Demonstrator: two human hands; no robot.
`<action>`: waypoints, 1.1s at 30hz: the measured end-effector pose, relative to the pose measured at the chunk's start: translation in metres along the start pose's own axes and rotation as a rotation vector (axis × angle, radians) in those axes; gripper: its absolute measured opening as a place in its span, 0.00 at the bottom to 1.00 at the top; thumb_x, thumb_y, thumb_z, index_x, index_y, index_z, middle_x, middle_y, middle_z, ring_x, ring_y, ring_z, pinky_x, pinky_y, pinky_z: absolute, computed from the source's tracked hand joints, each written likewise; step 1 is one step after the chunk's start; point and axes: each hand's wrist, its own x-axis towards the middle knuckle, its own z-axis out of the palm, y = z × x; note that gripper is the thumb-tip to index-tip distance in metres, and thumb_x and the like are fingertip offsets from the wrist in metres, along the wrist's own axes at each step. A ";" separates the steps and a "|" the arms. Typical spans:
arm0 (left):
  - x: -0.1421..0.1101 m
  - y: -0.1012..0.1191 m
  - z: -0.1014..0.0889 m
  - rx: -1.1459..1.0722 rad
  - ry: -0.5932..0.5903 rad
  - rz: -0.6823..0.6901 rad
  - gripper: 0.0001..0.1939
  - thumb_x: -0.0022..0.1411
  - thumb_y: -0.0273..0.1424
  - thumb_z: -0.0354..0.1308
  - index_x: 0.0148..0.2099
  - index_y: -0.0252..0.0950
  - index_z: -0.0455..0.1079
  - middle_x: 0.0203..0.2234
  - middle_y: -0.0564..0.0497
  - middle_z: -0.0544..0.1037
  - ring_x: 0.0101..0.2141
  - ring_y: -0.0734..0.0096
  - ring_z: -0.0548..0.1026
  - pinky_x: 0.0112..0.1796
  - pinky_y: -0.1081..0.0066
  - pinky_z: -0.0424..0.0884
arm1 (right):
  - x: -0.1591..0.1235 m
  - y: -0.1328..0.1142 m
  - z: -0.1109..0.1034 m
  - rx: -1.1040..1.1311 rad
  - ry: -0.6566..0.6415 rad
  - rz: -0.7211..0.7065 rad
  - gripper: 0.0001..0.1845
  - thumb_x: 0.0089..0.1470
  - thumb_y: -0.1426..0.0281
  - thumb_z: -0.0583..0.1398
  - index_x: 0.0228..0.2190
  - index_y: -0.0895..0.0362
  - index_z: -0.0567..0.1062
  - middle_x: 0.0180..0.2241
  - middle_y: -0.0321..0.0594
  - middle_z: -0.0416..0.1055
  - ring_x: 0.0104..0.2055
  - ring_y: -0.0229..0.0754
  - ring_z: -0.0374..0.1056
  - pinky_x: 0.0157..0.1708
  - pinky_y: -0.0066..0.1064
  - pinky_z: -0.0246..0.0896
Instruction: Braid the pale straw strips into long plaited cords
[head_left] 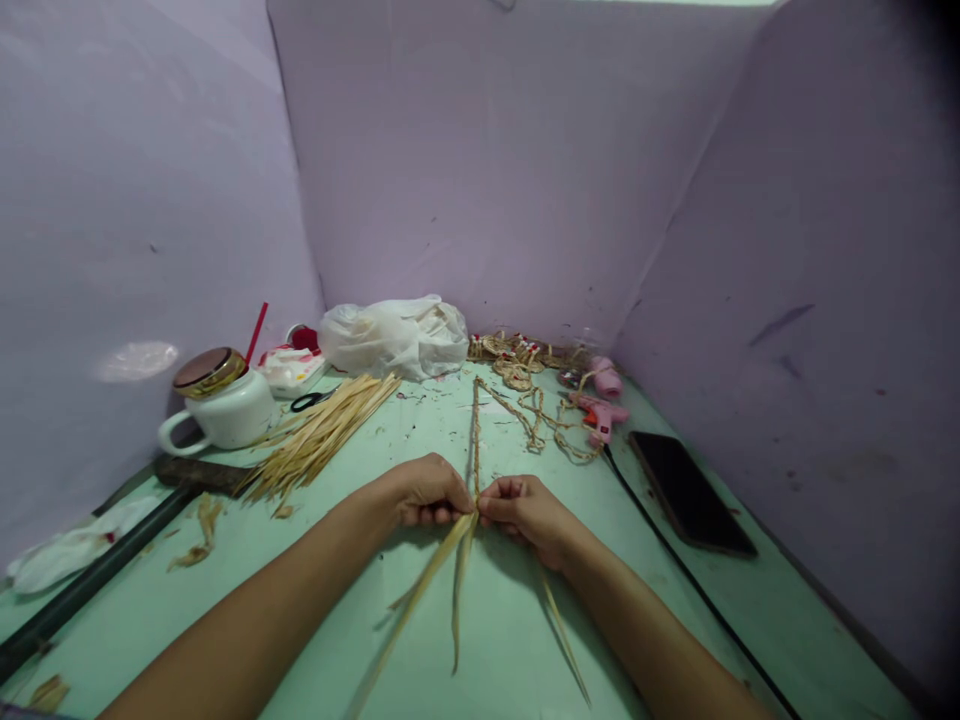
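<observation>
Walls [517, 180] hem the table [510, 640] at 9, 12 and 3 o'clock, with room at 11, as left hand [429, 490] and right hand [529, 512] pinch a braid [475, 440] between them, running toward 12.

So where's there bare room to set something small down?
Near right, a patch bordered by the black cord, phone and right wall. Beyond the left hand, a smaller speckled one between the straw bundle and braid. It's crowded along the back, with the plastic bag and braided pieces, and around the mug at left.
</observation>
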 end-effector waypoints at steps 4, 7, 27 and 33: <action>0.001 0.002 0.007 -0.147 -0.069 -0.006 0.04 0.37 0.27 0.55 0.17 0.29 0.65 0.09 0.53 0.64 0.11 0.83 0.58 0.12 0.80 0.46 | 0.001 0.002 0.000 -0.009 0.008 -0.004 0.05 0.34 0.71 0.60 0.18 0.61 0.68 0.10 0.28 0.57 0.12 0.26 0.44 0.14 0.24 0.30; -0.002 0.004 0.011 -0.100 -0.025 0.012 0.05 0.38 0.27 0.55 0.17 0.29 0.65 0.12 0.51 0.67 0.12 0.80 0.62 0.13 0.79 0.51 | 0.001 0.002 0.000 -0.016 0.008 -0.006 0.05 0.34 0.71 0.60 0.18 0.61 0.68 0.10 0.28 0.56 0.12 0.26 0.44 0.14 0.24 0.32; -0.007 0.005 0.023 -0.181 0.053 0.077 0.05 0.43 0.21 0.55 0.25 0.32 0.61 0.10 0.53 0.67 0.12 0.77 0.65 0.14 0.78 0.61 | -0.003 -0.003 -0.001 0.080 -0.052 0.001 0.08 0.33 0.70 0.61 0.18 0.60 0.66 0.11 0.29 0.57 0.13 0.26 0.45 0.14 0.23 0.33; -0.010 0.006 0.019 -0.073 0.094 0.080 0.03 0.41 0.21 0.55 0.19 0.30 0.63 0.07 0.54 0.64 0.10 0.79 0.61 0.12 0.79 0.58 | -0.004 -0.001 -0.003 -0.010 -0.108 -0.029 0.10 0.37 0.68 0.60 0.16 0.60 0.65 0.09 0.27 0.53 0.13 0.25 0.41 0.14 0.24 0.29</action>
